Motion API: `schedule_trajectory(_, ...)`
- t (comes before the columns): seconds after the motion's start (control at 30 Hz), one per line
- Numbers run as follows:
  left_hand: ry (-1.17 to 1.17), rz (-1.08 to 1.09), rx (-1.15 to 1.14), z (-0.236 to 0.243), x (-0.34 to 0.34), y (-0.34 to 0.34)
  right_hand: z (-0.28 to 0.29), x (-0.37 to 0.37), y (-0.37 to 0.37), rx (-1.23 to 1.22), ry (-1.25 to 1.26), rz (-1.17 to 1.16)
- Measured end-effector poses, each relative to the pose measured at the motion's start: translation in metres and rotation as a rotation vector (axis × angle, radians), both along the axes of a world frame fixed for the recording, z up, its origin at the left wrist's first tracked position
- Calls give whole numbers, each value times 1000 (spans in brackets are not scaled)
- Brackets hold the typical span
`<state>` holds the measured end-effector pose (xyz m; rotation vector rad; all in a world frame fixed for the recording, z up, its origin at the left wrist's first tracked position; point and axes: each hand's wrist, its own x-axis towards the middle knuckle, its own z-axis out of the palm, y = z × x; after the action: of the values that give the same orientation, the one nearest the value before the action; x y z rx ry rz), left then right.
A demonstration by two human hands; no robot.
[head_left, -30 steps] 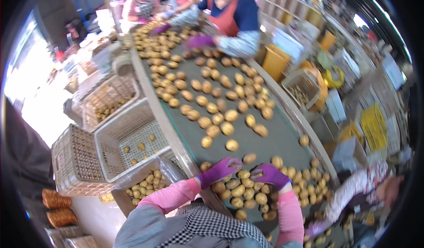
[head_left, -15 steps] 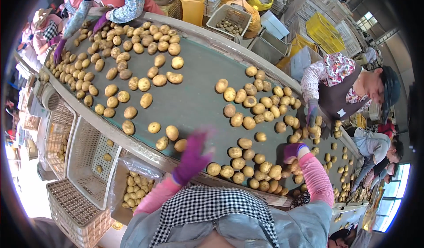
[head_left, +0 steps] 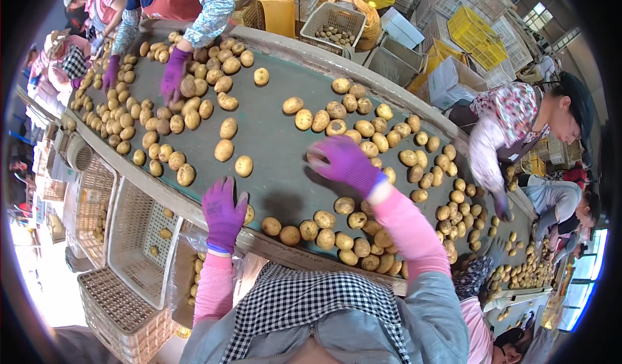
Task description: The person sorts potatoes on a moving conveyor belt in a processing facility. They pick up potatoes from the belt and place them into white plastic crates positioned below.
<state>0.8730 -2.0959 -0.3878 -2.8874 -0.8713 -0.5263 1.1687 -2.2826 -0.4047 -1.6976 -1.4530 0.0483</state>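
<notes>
my left hand (head_left: 223,214) open flat on belt (head_left: 272,150), beside potato (head_left: 249,214) | my right hand (head_left: 343,161) open (holding nothing) above potatoes (head_left: 363,137)

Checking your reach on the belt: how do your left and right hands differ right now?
The left hand lies flat near the belt's near edge, fingers spread, beside one potato. The right hand reaches farther across, raised and curled over the belt, toward a denser potato cluster. Both wear purple gloves and pink sleeves, and hold nothing.

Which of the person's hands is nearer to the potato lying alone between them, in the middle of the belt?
Left. The left hand lies just below and left of the potato. The right hand is farther off to the right of it.
</notes>
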Motion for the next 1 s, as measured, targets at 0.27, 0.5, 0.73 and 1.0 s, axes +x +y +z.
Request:
schedule_trajectory(0.27, -74, -31, -45, 0, -3, -10, -52, -30, 85, 19, -1, -75)
schedule_trajectory(0.5, -56, -40, 33, -8, 10, -40, -79, -47, -47, -355, -180, 70)
schedule_trajectory(0.73, -10, 21, 53, -29, 26, -85, -112, 0, -231, -743, 353, -118)
schedule_trajectory(1.0, 108, 74, -40, -31, 49, -148, -63, 55, -322, -748, 144, -421)
